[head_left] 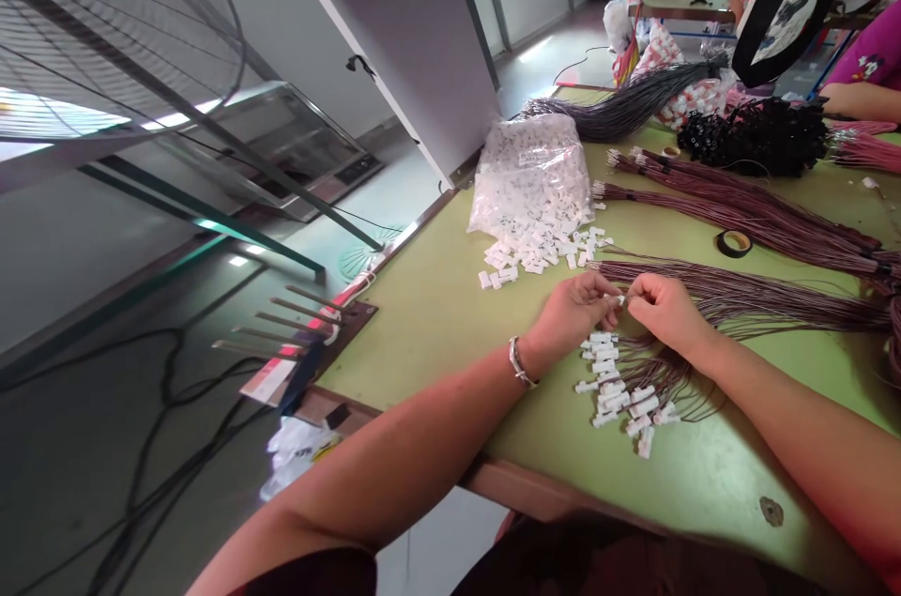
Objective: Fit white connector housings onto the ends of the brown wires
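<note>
My left hand [573,313] and my right hand [665,310] meet over the green table [436,314], fingers pinched together. Between the fingertips sits a small white connector [618,299], and a thin brown wire runs off to the right from my right hand. Just below the hands lies a fan of brown wires [662,371] with white connectors fitted on their ends [619,394]. A loose pile of white connectors [539,249] spills from a clear plastic bag [531,169] further up the table. A bracelet is on my left wrist.
Long bundles of brown wires [760,211] cross the table at right, with a black tape roll [734,243] between them. Grey wires [626,103] and black parts [760,134] lie at the far end. Another person's arm [859,99] rests at top right. A fan guard [105,23] stands left.
</note>
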Demonstrator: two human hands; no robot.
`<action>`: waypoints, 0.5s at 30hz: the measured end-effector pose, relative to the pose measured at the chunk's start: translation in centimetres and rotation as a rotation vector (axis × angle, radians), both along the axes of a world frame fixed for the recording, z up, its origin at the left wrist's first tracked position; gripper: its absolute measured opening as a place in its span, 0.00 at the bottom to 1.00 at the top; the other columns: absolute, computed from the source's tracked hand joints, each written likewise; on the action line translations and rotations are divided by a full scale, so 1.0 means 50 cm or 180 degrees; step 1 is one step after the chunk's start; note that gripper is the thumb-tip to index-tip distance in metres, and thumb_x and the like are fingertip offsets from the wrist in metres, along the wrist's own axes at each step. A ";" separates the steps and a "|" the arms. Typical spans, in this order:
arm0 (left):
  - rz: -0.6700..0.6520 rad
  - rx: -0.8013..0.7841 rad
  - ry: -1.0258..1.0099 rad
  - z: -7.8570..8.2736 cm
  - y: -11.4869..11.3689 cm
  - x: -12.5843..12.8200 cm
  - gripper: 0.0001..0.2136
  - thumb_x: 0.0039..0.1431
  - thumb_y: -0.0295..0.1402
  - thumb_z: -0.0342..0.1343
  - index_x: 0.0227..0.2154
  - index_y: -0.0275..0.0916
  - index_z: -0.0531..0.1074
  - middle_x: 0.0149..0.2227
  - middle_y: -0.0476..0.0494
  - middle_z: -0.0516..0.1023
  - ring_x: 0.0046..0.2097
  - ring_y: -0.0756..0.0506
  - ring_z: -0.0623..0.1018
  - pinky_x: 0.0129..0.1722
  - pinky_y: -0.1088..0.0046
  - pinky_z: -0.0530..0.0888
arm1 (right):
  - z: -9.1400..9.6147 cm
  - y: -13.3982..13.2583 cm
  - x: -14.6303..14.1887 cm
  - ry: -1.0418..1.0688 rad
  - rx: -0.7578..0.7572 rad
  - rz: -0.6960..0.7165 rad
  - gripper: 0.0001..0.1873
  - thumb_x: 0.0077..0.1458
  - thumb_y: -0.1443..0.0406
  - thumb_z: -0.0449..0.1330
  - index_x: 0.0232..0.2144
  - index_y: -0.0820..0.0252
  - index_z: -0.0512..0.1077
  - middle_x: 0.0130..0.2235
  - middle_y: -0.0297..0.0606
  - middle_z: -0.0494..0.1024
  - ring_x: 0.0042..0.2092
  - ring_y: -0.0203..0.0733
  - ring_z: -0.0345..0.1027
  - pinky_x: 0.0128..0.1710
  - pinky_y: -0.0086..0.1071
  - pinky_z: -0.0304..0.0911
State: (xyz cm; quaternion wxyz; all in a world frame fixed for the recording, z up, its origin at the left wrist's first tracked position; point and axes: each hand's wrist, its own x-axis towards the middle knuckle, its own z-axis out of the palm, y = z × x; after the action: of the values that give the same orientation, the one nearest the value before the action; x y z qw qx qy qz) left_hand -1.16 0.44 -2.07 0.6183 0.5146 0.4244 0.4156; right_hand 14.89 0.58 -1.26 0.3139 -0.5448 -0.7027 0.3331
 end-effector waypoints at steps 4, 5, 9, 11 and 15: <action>-0.0073 -0.0399 -0.0292 0.012 0.010 -0.012 0.07 0.50 0.28 0.61 0.28 0.33 0.67 0.19 0.51 0.74 0.18 0.54 0.72 0.18 0.81 0.69 | 0.007 -0.012 0.003 -0.1322 0.1227 0.0367 0.09 0.53 0.66 0.51 0.25 0.61 0.68 0.24 0.36 0.71 0.25 0.35 0.60 0.26 0.29 0.50; -0.0081 -0.0463 -0.0320 0.015 0.012 -0.015 0.07 0.50 0.29 0.61 0.27 0.33 0.67 0.20 0.50 0.74 0.18 0.55 0.72 0.17 0.81 0.68 | 0.008 -0.016 0.003 -0.1680 0.1590 0.0408 0.10 0.55 0.67 0.50 0.26 0.61 0.69 0.25 0.37 0.72 0.26 0.36 0.61 0.27 0.30 0.49; -0.0112 -0.0545 -0.0351 0.022 0.013 -0.019 0.07 0.52 0.30 0.60 0.26 0.33 0.67 0.19 0.50 0.73 0.17 0.55 0.70 0.16 0.81 0.67 | 0.010 -0.023 0.003 -0.2429 0.2378 0.0508 0.13 0.57 0.69 0.49 0.22 0.61 0.67 0.22 0.38 0.69 0.26 0.37 0.60 0.26 0.31 0.46; -0.0108 -0.0514 -0.0395 0.020 0.012 -0.018 0.08 0.51 0.29 0.61 0.26 0.34 0.67 0.20 0.50 0.73 0.18 0.55 0.71 0.17 0.82 0.67 | 0.008 -0.022 0.001 -0.2421 0.2415 0.0525 0.12 0.56 0.69 0.50 0.22 0.61 0.67 0.22 0.38 0.70 0.26 0.38 0.60 0.26 0.32 0.46; -0.0131 -0.0323 -0.0411 0.008 0.008 -0.013 0.08 0.50 0.30 0.62 0.29 0.34 0.67 0.19 0.51 0.73 0.19 0.55 0.71 0.19 0.81 0.68 | 0.005 -0.017 -0.003 -0.1965 0.1771 0.0265 0.10 0.52 0.68 0.50 0.21 0.61 0.67 0.22 0.37 0.71 0.24 0.36 0.58 0.26 0.32 0.46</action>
State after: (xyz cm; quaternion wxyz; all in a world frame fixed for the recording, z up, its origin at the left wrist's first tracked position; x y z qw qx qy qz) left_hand -1.78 0.85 -1.69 0.6781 0.4633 0.3935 0.4131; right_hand 14.74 -0.26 -1.03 0.2101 -0.4846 -0.8484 -0.0361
